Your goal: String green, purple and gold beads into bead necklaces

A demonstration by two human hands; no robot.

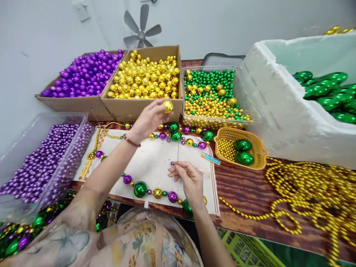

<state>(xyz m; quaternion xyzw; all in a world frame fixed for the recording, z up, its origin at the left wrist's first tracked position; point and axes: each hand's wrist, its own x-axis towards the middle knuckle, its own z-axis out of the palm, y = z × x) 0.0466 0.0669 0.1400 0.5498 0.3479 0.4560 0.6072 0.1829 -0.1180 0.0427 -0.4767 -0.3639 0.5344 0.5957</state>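
My left hand (148, 120) is raised in front of the cardboard box of gold balls (144, 79) and pinches one gold ball (168, 106) at its fingertips. My right hand (189, 180) rests low over the white cloth (155, 163), fingers pinched on a thin needle (178, 154) that stands upright, with a small purple bead at its base. A part-strung necklace of purple, green and gold beads (155, 192) curves across the cloth around both hands.
A box of purple balls (83, 74) stands at back left, a clear tub of small purple beads (39, 163) at left, a tub of green and gold beads (213, 94) behind. A yellow basket (240, 148), a white foam box (280, 111) and gold bead strands (311, 193) lie right.
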